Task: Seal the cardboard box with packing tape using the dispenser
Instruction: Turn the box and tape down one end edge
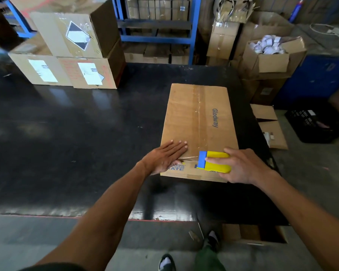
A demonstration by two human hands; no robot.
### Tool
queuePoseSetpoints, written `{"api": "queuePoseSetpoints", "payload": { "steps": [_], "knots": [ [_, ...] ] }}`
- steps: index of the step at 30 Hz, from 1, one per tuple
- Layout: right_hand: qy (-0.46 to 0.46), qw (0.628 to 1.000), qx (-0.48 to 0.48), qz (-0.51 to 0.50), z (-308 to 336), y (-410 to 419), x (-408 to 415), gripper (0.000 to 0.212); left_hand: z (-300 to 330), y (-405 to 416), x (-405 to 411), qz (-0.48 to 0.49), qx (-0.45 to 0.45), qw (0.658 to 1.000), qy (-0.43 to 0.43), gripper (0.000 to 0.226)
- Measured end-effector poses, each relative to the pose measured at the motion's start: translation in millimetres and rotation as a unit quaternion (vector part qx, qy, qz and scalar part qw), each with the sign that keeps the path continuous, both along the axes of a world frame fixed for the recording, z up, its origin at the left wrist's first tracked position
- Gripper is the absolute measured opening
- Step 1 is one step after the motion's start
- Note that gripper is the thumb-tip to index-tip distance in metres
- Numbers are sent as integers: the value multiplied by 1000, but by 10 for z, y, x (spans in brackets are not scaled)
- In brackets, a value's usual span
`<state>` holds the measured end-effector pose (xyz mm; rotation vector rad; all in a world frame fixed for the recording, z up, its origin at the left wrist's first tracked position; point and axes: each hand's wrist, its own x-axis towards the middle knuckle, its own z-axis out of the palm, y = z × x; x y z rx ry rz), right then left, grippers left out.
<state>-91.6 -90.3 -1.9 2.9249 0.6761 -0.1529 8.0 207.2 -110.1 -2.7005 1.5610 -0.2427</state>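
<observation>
My right hand [241,167] had its grip closed around the yellow and blue plastic tape dispenser [213,161], whose blue end sat at the near edge of the flat brown cardboard box [198,124] on the black surface [76,124]. My left hand [164,157] lay open and flat on the box top just left of that grip, gripping nothing. A strip of clear packing tape [199,114] ran ahead of the dispenser along the centre seam. To finish well, I judged I should keep the flap pressed, hold the dispenser low and cut cleanly over the edge.
</observation>
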Motion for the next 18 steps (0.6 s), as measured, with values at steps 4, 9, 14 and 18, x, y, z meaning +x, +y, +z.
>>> {"api": "queuePoseSetpoints", "payload": {
  "steps": [4, 9, 14, 18],
  "knots": [
    [-3, 1000, 4, 12, 16, 8, -4, 56, -17, 2, 10, -9, -17, 1000, 3, 62],
    [-13, 999, 14, 33, -11, -18, -6, 59, -50, 18, 37, -13, -10, 1000, 6, 64],
    [-17, 999, 8, 42, 22, -77, -15, 57, -18, 0, 36, -1, 4, 1000, 25, 63],
    [-25, 999, 23, 42, 86, -422, -90, 61, -43, 19, 44, -3, 4, 1000, 9, 64]
  ]
}}
